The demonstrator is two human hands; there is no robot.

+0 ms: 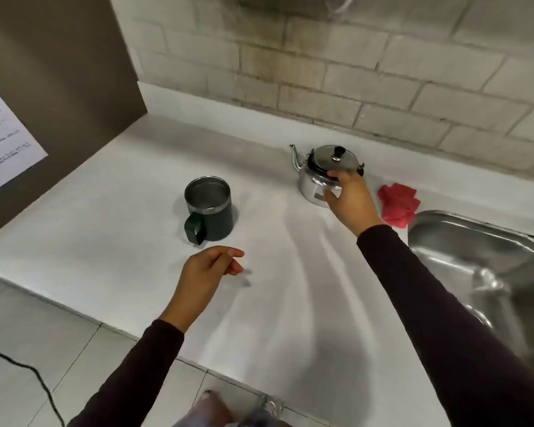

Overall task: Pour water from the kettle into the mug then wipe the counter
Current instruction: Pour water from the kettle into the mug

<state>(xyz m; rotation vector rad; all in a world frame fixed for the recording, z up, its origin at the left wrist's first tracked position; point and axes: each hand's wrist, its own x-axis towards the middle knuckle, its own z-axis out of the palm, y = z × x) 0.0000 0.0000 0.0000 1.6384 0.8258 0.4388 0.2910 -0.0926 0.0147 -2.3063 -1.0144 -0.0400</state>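
We are at the first step: our right hand has its fingers on the steel kettle, centre-right of the frame, whether clenched we cannot tell. Our left hand hovers loosely curled, grasping nothing, below the dark mug at centre on the desk. Next we need a firm hold, then a lift toward the mug.

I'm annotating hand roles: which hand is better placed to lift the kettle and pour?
Right. The right hand is already at the kettle; the left hand hangs loosely curled, empty, near the mug.

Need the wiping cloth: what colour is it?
Red; the cloth shows in the head view, right of the kettle.
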